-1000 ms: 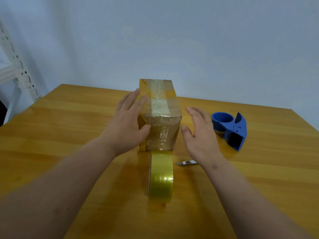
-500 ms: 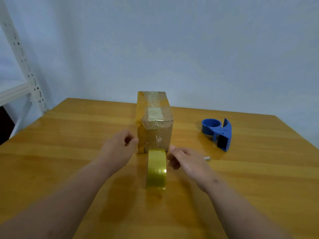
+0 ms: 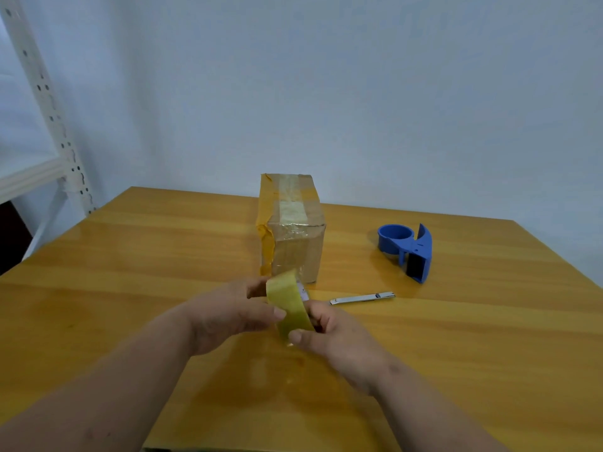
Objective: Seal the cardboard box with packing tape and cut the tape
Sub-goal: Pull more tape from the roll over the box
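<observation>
A brown cardboard box (image 3: 298, 234) stands on the wooden table (image 3: 456, 347), with old tape along its top and down its near face. Just in front of it, a roll of yellowish packing tape (image 3: 287, 303) is lifted off the table and tilted. My left hand (image 3: 228, 316) grips the roll from the left, thumb on its outer face. My right hand (image 3: 329, 334) holds it from the right and below. A slim metal utility knife (image 3: 362, 298) lies on the table to the right of the roll.
A blue tape dispenser (image 3: 408, 251) sits on the table to the right of the box. A white metal shelf frame (image 3: 42, 125) stands at the far left. The wall is close behind the table's far edge.
Both hands left the box, came back to the standing tape roll and lifted it off the table. The knife, earlier hidden by my right hand, now shows.
</observation>
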{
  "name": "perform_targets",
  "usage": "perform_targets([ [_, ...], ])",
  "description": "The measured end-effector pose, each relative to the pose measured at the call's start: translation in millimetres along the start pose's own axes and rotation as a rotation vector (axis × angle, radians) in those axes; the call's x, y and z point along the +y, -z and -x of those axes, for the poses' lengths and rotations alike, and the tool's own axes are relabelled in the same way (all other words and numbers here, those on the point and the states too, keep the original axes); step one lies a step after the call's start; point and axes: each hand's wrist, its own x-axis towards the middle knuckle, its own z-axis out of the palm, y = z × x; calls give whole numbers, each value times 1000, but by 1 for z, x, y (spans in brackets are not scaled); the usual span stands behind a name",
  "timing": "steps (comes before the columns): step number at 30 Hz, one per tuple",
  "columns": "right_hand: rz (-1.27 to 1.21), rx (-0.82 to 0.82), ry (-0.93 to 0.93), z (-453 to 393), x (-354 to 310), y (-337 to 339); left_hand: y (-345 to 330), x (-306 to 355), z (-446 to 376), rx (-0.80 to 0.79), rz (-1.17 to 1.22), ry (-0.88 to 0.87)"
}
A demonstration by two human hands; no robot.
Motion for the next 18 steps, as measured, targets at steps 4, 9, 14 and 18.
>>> perform_targets([
  [4,-8,21,44,0,6,-2,-1,4,-3,172,-179,-63],
  [9,47,33,80,-3,10,-3,-7,18,-1,239,-562,-208],
  [14,18,52,96,-5,12,-1,-8,21,-5,332,-882,-322],
  [18,38,45,101,-5,11,0,-11,21,-5,350,-883,-332],
])
